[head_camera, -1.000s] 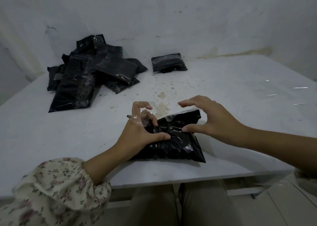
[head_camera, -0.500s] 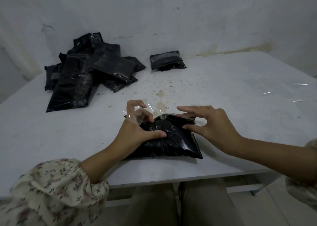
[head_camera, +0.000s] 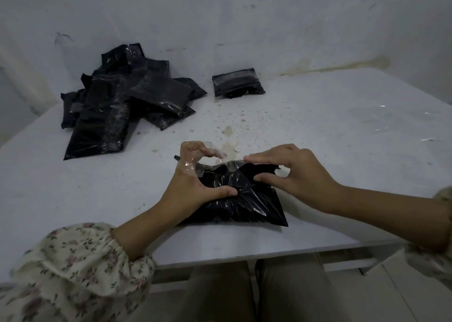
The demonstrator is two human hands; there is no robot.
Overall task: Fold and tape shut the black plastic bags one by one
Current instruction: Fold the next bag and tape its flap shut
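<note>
Left hand [head_camera: 195, 183], fingers curled round clear tape [head_camera: 210, 155], thumb pressing black bag [head_camera: 241, 205]; right hand [head_camera: 302, 175] pinches the bag's folded edge.

No legible txt, labels, brands or nos.: bag [head_camera: 244, 204], tape [head_camera: 210, 151], pile [head_camera: 117, 116] beyond bag all plain.

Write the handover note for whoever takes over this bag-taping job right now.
Left hand: fingers curled round a strip of clear tape, thumb pressing the bag down.
Right hand: pinches the bag's folded top edge, at the tape's other end.
Bag: flat near the table front edge; tape not yet pressed down.
Done: one folded bag lies apart by the wall, seemingly taped.
Left: stick the tape over this fold, then do the rest. The pile at far left is too dark to tell which are sealed.
</note>
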